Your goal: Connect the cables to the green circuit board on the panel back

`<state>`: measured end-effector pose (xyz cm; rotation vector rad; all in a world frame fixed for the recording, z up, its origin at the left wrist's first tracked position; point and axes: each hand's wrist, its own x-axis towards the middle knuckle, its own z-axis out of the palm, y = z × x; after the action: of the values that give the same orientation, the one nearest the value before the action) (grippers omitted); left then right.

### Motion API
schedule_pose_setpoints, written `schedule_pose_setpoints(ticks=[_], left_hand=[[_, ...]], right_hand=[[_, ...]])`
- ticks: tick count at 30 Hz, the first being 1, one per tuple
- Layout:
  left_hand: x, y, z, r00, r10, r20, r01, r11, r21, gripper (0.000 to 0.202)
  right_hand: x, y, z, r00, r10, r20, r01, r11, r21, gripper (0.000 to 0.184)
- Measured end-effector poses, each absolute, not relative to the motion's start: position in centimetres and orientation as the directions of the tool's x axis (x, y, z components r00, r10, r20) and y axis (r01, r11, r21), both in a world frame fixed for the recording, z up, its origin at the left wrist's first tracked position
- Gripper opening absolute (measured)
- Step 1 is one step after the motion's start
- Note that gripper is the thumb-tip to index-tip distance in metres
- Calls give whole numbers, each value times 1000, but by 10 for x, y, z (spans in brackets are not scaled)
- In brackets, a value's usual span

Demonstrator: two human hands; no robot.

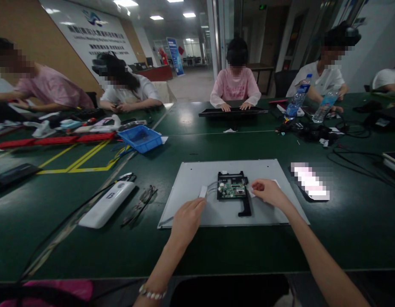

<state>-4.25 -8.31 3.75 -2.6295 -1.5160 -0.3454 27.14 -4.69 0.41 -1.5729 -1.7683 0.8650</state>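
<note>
A grey-white flat panel (213,215) lies before me, with a green circuit board (231,190) in a black plastic bracket (245,208) on top of it. Thin grey wires run left from the board to a strip of white tape (203,191). My left hand (187,219) has its fingers together, with the tips on the lower end of that strip; its thumb is hidden. On the board's right side, my right hand (268,192) pinches a small white piece (252,193), which looks like tape, close to the bracket edge.
Left of the panel lie a cable bundle (143,202), a white power bank (108,204) and a blue tray (141,138). A phone (309,181) is to the right. Water bottles (299,96) and black cables stand farther back. Several people sit across the table (216,251).
</note>
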Motion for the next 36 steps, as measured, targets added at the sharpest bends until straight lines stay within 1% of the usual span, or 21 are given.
schedule_pose_setpoints(ticks=[3, 5, 7, 10, 14, 16, 18, 19, 22, 27, 30, 36], left_hand=[[-52, -75, 40, 389, 849, 358, 894, -442, 77, 35], [-57, -67, 37, 324, 878, 351, 916, -385, 117, 35], [-61, -60, 31, 306, 907, 290, 919, -361, 159, 33], [-66, -56, 23, 311, 918, 246, 904, -365, 223, 30], [-65, -55, 32, 311, 906, 288, 876, -391, 282, 27], [-55, -52, 45, 361, 893, 270, 852, -434, 294, 28], [-38, -45, 60, 451, 861, 234, 810, -505, 299, 30], [-26, -39, 66, 495, 840, 223, 790, -542, 287, 31], [10, -16, 74, 504, 828, 244, 800, -555, 230, 32], [45, 20, 59, 542, 830, 128, 823, -556, 119, 26], [46, 32, 49, 532, 840, 104, 835, -541, 96, 24], [42, 42, 41, 540, 835, 102, 835, -547, 63, 24]], right_hand=[[289, -47, 2, 18, 999, 44, 628, 23, -778, 19], [300, -48, 1, 72, 996, 49, 679, -13, -734, 20], [308, -49, -1, 89, 994, 58, 731, -25, -682, 20], [313, -52, -4, 109, 989, 98, 779, -24, -626, 23], [311, -56, -4, 144, 974, 173, 810, -16, -587, 28], [308, -58, -1, 139, 968, 208, 804, 12, -594, 29], [305, -59, 2, 120, 963, 240, 792, 52, -608, 28], [304, -59, 2, 112, 961, 251, 787, 68, -613, 27], [302, -59, 3, 110, 956, 271, 783, 85, -616, 25], [302, -60, 4, 92, 961, 262, 787, 91, -610, 25], [302, -60, 5, 77, 968, 240, 789, 88, -609, 26], [300, -59, 6, 70, 971, 227, 786, 86, -612, 25]])
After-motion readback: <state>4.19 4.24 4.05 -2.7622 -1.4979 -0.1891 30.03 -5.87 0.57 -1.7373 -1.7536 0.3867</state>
